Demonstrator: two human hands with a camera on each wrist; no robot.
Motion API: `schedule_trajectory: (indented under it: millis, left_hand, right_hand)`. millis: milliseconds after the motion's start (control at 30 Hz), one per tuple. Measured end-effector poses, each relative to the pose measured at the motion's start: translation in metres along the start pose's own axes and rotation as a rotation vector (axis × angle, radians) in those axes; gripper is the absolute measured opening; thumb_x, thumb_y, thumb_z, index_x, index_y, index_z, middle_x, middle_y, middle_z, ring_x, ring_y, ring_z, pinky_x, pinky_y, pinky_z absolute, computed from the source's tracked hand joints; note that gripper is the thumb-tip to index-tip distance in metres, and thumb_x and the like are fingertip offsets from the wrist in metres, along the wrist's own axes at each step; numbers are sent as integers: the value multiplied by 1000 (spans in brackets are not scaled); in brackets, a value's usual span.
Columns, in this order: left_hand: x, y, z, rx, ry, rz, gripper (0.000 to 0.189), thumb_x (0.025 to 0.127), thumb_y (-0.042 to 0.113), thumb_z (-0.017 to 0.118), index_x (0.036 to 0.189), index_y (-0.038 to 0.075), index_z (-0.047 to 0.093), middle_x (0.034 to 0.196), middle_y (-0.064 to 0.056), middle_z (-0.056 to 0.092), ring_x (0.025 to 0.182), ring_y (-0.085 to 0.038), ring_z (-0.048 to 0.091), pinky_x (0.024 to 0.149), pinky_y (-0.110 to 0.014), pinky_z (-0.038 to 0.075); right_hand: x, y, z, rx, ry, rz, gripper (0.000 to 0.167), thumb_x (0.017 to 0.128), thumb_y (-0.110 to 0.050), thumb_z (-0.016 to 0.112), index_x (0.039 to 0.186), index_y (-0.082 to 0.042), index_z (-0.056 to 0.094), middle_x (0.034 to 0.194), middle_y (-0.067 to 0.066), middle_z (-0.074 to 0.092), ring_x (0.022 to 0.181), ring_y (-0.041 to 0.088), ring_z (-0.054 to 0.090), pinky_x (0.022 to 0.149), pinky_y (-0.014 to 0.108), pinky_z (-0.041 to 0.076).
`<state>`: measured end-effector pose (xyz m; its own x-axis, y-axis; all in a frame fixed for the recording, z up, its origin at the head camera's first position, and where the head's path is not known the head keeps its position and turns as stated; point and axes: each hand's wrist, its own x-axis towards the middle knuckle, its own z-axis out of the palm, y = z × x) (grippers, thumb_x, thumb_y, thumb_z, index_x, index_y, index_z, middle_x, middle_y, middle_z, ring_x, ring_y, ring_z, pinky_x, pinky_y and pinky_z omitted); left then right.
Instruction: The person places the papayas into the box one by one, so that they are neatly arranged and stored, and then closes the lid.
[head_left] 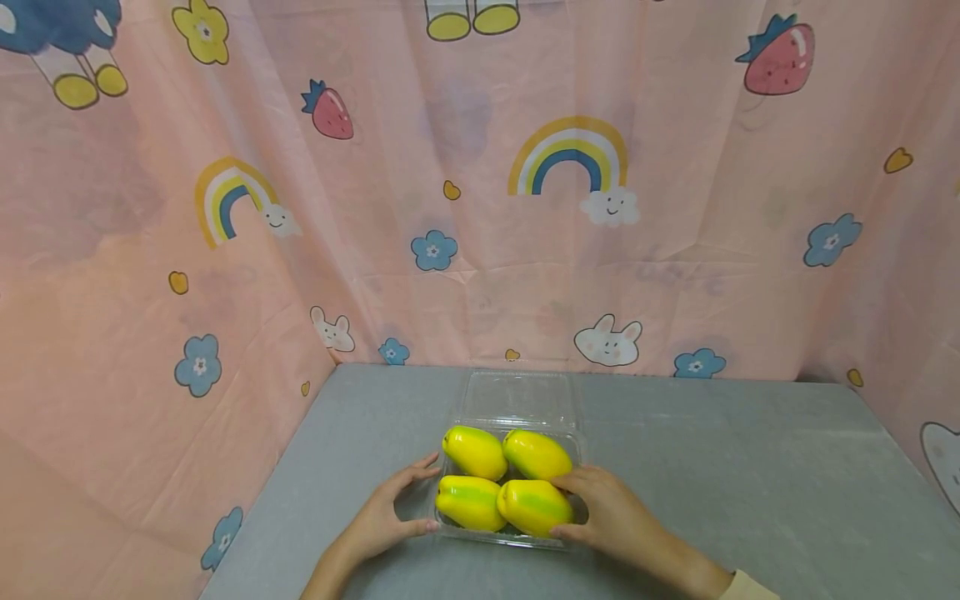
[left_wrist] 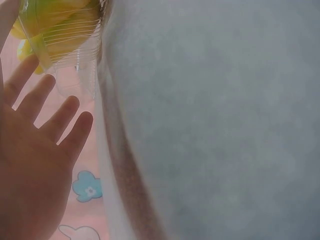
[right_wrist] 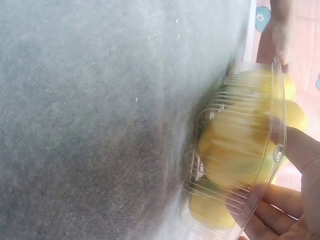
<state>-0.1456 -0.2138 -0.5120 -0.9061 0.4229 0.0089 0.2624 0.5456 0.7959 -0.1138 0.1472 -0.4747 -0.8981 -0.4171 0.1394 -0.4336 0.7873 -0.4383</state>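
Note:
Several yellow-green mangoes lie in two rows inside a clear plastic clamshell box (head_left: 510, 542). Its hinged lid (head_left: 517, 398) is folded back on the far side. My right hand (head_left: 618, 517) grips the front right mango (head_left: 536, 507) at its right end, thumb near and fingers far. Seen in the right wrist view, those fingers (right_wrist: 240, 205) show through the ribbed box wall (right_wrist: 235, 100). My left hand (head_left: 382, 517) is at the box's left side, thumb and fingertips at the rim. The left wrist view shows its fingers (left_wrist: 65, 117) spread and nearly straight beside the box.
The box stands on a grey tabletop (head_left: 720, 483), with bare surface on its right side. A pink patterned cloth (head_left: 480, 308) hangs behind the table and along the left and right sides.

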Motion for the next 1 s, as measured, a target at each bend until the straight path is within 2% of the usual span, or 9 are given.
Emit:
schedule_trajectory:
  millis: [500,633,733,867,1000]
  left_hand:
    - [1,-2,0,-7,-4,0,67,77,43,82,136,39,52,160,9,37,151,-25,32,119,-56,32]
    - [1,-2,0,-9,-5,1,67,77,43,82,136,39,52,160,9,37,150,-25,33,120,-52,34]
    - [1,-3,0,-13,-5,2,68,77,43,83,137,40,51,160,11,37,150,-24,34,120,-44,36]
    - [2,-5,0,-14,-6,5,69,76,45,82,138,41,50,158,15,37,149,-21,36,119,-35,37]
    - [2,-6,0,-17,-4,20,69,77,45,82,138,41,50,157,16,39,148,-21,38,118,-35,39]
  right_hand:
    - [1,0,0,52,-4,15,66,70,-52,83,120,-12,70,115,-1,73,107,21,65,98,50,53]
    - [1,2,0,57,-1,9,66,70,-54,82,121,-13,70,115,-4,73,105,17,64,96,47,54]
    - [1,4,1,60,24,-12,65,70,-53,82,120,-13,70,113,-5,73,102,14,64,92,43,56]
    - [0,6,3,120,60,-38,62,71,-47,84,119,-11,70,109,-4,73,97,14,67,87,37,57]
    - [1,7,-1,209,60,-6,60,73,-45,83,119,-9,70,108,-5,72,94,14,68,86,35,59]
